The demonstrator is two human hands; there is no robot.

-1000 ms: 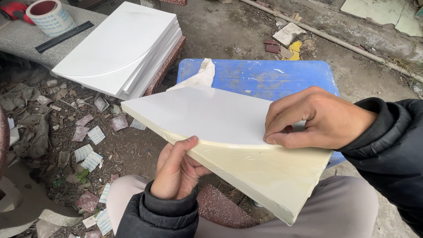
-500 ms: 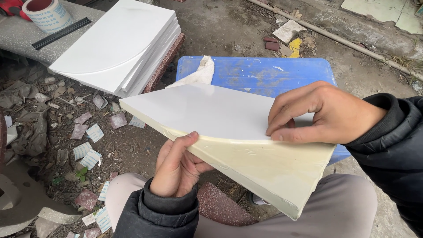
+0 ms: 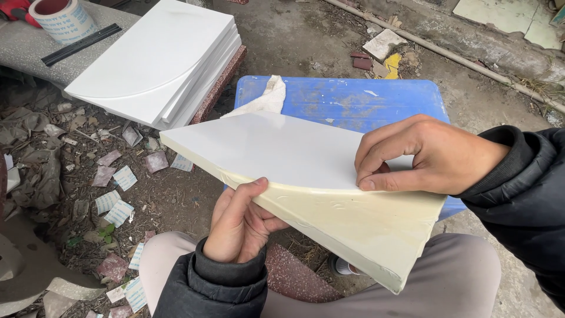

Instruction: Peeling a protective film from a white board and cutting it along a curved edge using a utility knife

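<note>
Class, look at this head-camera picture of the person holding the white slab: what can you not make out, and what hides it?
- Left hand fingers: hidden under the white slab, only the thumb shows.
- Blue stool: near side and legs covered by the slab.
- Tape roll: top cut off by the picture edge.
- Stacked white slabs: exact count unclear, edges overlap.
- Printed scraps on the ground: too small to read.

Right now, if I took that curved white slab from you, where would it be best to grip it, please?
Probably the thick cream curved edge of the white slab, gripped from below as the left hand does. The right hand steadies the flat top. The slab tapers to a thin point at its far left, likely a poor, fragile hold.
</note>
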